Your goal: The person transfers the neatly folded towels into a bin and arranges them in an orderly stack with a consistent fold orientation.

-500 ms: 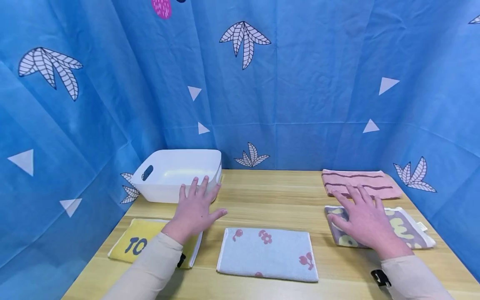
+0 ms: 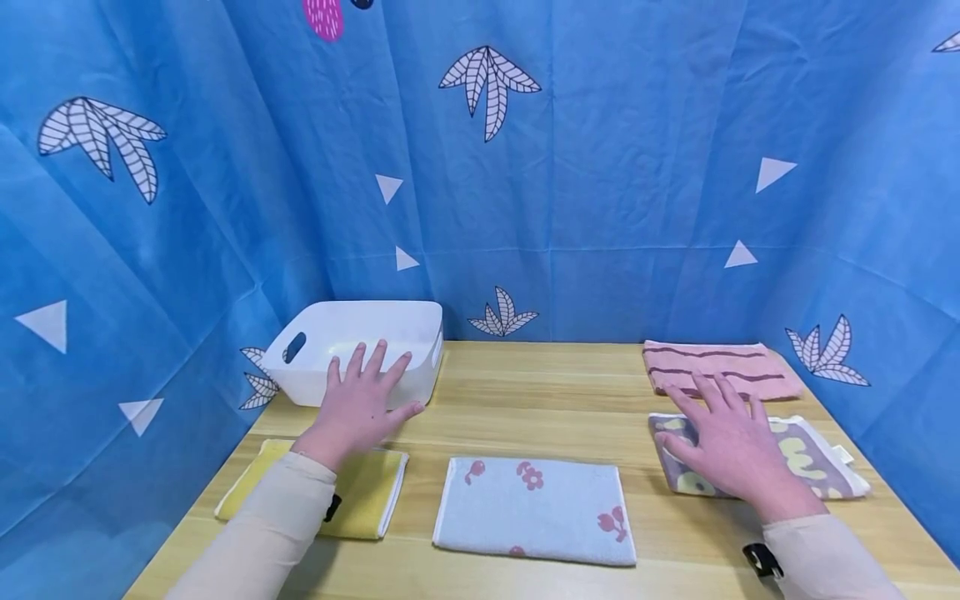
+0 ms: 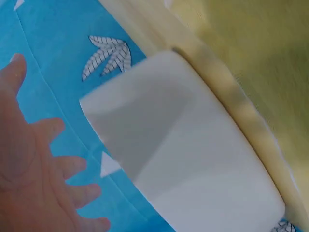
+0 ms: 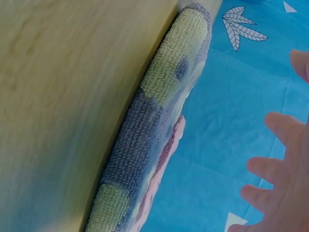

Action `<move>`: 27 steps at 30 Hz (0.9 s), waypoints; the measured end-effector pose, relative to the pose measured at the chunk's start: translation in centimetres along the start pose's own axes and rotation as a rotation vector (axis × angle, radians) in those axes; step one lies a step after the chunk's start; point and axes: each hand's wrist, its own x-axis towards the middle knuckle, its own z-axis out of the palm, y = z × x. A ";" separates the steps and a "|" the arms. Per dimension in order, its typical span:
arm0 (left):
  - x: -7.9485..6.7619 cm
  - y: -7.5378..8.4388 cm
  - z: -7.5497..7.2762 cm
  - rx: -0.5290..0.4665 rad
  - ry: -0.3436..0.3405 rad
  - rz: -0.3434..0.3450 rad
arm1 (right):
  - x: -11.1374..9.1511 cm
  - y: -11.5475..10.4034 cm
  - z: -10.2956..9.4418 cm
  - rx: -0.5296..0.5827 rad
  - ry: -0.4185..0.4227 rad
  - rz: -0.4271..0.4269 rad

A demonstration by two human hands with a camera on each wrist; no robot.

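My left hand [image 2: 360, 410], fingers spread, is held above the table between a white plastic basket [image 2: 311, 385] and a folded yellow towel [image 2: 365, 496]. In the left wrist view the hand [image 3: 41, 179] is apart from the basket [image 3: 164, 145] and holds nothing. My right hand [image 2: 727, 442] hovers with spread fingers over a folded grey-and-yellow patterned towel [image 2: 813, 457]; the right wrist view shows a gap between that hand [image 4: 285, 174] and the towel's thick folded edge [image 4: 135, 130]. My left forearm covers part of the yellow towel, including its lettering.
A folded light blue towel [image 2: 534, 512] with pink flowers lies at the front middle of the wooden table [image 2: 525, 400]. Behind the grey towel is a folded pink striped towel [image 2: 708, 358]. Blue patterned cloth [image 2: 600, 167] encloses the table at the back and both sides.
My left hand has moved left, and slightly farther back, with its fingers still spread. The right hand and the towels stay where they were.
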 end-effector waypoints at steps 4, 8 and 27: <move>0.0 -1.2 -0.2 -0.019 -0.003 0.011 | -0.1 0.0 0.1 0.004 0.005 0.000; 0.2 -2.2 -0.3 -0.046 -0.008 0.031 | -0.2 0.0 0.2 0.002 0.028 -0.015; 0.8 -8.4 2.5 -0.120 -0.060 -0.054 | -0.2 0.1 0.3 0.008 0.003 0.015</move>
